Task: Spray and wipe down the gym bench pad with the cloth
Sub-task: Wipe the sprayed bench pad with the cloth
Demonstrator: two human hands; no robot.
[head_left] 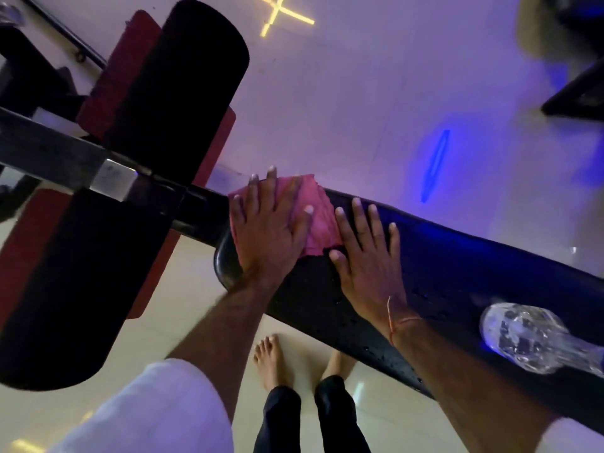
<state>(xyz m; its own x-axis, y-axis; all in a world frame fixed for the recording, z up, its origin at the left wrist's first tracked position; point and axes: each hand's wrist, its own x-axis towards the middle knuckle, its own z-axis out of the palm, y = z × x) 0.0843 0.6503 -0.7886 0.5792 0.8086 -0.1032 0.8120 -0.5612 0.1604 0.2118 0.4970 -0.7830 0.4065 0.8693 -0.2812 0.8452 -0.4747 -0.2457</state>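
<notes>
1. Hands and a cloth on a gym bench, seen from above by a camera on the person's head, in dim purple and blue light.
2. The black bench pad [441,256] runs from centre left down to the lower right edge. Small droplets dot its surface near the right wrist.
3. A pink cloth [313,210] lies on the end of the pad nearest the bench frame.
4. The left hand [268,230] lies flat on the cloth, fingers spread apart, palm down, gripping nothing.
5. The right hand [366,256] lies flat on the bare pad just beside the cloth, fingers spread, its thumb and forefinger at the cloth's edge. A thin orange thread [392,318] circles the wrist.
6. A clear plastic bottle [529,338] lies on its side on the pad near the right edge, well apart from both hands.
7. Two black foam rollers [183,86] stand on a bar at the left.
8. Bare feet [268,361] stand on the pale tiled floor [376,93] below the bench.
</notes>
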